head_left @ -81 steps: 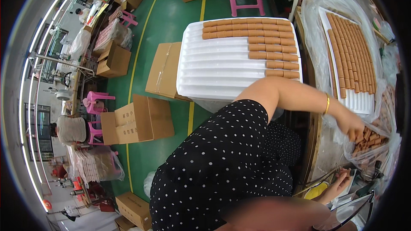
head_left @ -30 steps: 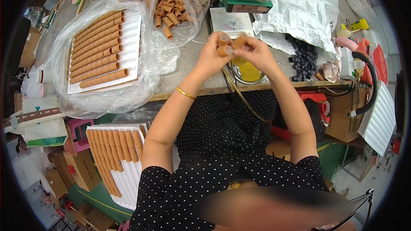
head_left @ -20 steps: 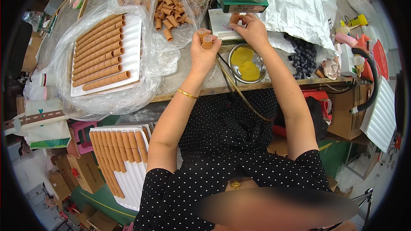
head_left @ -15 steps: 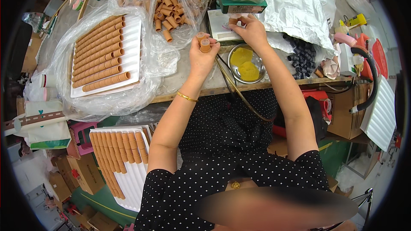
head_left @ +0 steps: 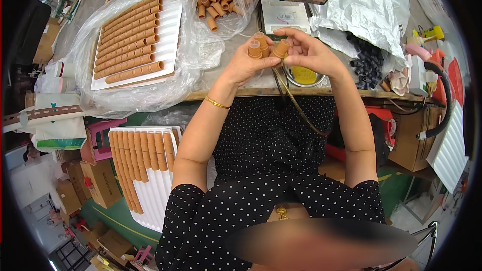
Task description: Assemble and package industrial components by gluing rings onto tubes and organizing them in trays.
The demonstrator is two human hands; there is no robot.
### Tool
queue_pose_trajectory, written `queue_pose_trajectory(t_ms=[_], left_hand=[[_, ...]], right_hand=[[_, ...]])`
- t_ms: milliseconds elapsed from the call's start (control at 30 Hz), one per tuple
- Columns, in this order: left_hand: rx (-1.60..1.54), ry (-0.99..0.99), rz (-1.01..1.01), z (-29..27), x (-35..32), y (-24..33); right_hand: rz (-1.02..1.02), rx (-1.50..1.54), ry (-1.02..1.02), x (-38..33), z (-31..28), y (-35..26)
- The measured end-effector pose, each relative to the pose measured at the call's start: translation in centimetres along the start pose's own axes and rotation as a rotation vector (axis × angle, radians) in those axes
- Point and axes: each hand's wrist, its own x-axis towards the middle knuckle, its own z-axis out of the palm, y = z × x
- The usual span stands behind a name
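Observation:
My left hand [head_left: 246, 65] is raised above the table edge and holds two small orange cone-shaped caps [head_left: 257, 46] upright in its fingers. My right hand [head_left: 309, 52] is close beside it, pinching a third orange cap [head_left: 281, 48] that almost touches the other two. Right below the hands sits a small round metal dish [head_left: 304, 76] with yellow stuff in it. A thin tube [head_left: 296, 110] runs from the hands down over my lap.
A white tray [head_left: 169, 30] with rows of orange tubes lies in a clear plastic bag at the left. A bag of loose orange caps [head_left: 215, 1] is behind. Black small parts [head_left: 369, 60] spill from a silver bag at right. A second tray [head_left: 150, 185] stands lower left.
Both hands have come back together from over the dish and the bench. The left now shows two caps, and the right brings a third one up to them.

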Motion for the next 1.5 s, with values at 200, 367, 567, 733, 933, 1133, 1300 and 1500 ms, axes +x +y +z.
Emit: queue_pose_trajectory(t_ms=[200,367,567,733,933,1133,1300,1500], left_hand=[[0.366,0.062,0.232,1.3,-0.8,-1.2],[0.999,0.455,0.513,2.2,-3.6,-0.6],[0.846,0.505,0.364,0.3,-9.4,1.0],[1.170,1.115,0.435,-6.8,-23.5,4.2],[1.685,1.795,-0.021,-12.1,-49.8,4.9],[1.504,1.963,-0.440,-10.9,-62.8,0.9],[1.488,1.805,-0.662,-11.6,-65.1,-0.1],[1.396,1.594,-0.830,-11.0,-64.5,0.5]], right_hand=[[-0.051,-0.421,0.172,-0.5,0.4,1.2],[-0.014,-0.521,0.380,0.1,4.0,2.0],[0.073,-0.437,0.354,-2.8,2.4,3.4],[0.029,-0.265,0.225,-2.4,-0.7,3.9],[0.019,-0.317,0.057,0.4,0.5,4.2],[0.060,-0.314,0.024,1.1,2.6,4.3],[0.048,-0.315,-0.008,1.2,3.8,3.9],[0.060,-0.287,-0.033,1.6,3.9,4.4]])
